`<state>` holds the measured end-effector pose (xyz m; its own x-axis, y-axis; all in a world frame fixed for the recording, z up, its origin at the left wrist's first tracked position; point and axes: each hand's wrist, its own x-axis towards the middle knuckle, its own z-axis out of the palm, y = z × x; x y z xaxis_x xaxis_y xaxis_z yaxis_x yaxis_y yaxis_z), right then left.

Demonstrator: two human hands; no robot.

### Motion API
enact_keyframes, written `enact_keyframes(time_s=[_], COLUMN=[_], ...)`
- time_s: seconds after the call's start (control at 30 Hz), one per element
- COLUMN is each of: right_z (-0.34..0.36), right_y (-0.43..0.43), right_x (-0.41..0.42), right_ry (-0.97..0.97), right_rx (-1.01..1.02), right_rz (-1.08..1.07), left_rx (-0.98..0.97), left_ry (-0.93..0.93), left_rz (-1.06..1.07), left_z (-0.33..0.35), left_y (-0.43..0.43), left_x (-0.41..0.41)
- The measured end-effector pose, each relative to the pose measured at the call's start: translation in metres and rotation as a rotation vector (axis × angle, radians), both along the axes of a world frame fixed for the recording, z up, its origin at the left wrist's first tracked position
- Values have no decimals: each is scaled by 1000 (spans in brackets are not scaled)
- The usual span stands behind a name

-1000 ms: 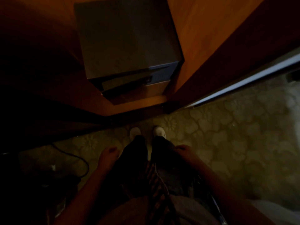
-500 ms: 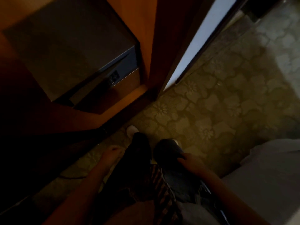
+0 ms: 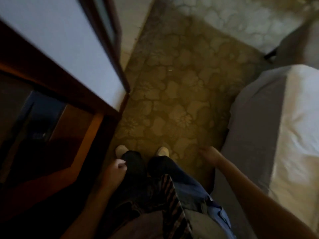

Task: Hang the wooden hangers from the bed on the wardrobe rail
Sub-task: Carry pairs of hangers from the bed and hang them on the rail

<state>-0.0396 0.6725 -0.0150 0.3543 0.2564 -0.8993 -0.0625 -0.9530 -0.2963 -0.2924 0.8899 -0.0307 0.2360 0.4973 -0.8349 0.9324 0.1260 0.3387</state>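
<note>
No wooden hanger and no rail show in this blurred, dim head view. The bed [image 3: 296, 128], with a white cover and grey side, fills the right edge. The open wardrobe [image 3: 57, 128], dark orange wood inside, takes up the left. My left hand [image 3: 115, 169] hangs by my left thigh with loosely curled fingers and holds nothing. My right hand [image 3: 209, 155] hangs out to the right, near the bed's lower corner, fingers relaxed and empty.
A patterned floral carpet [image 3: 177, 94] runs between wardrobe and bed. A white wardrobe door [image 3: 62, 54] with a dark wooden frame stands open at upper left. A dark box [image 3: 41, 121] sits on the wardrobe floor. My feet stand on the carpet.
The view has swung right, away from the wardrobe interior toward the bed. My right hand left my thigh and moved outward to the right. Both hands stayed empty.
</note>
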Motion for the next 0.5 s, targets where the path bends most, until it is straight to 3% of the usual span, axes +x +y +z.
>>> enact_keyframes(time_s=[0.13, 0.37, 0.5], right_z=[8, -2, -8], right_y=[-40, -84, -92], right_x=[37, 28, 8], right_ry=[-80, 9, 50], right_rx=[0, -13, -64], right_rz=[-369, -878, -1050], left_rx=[12, -61, -109], left_ry=[-7, -33, 9], left_rz=[-85, -350, -532], left_z=[3, -5, -20], left_y=[5, 7, 14], left_x=[65, 177, 264])
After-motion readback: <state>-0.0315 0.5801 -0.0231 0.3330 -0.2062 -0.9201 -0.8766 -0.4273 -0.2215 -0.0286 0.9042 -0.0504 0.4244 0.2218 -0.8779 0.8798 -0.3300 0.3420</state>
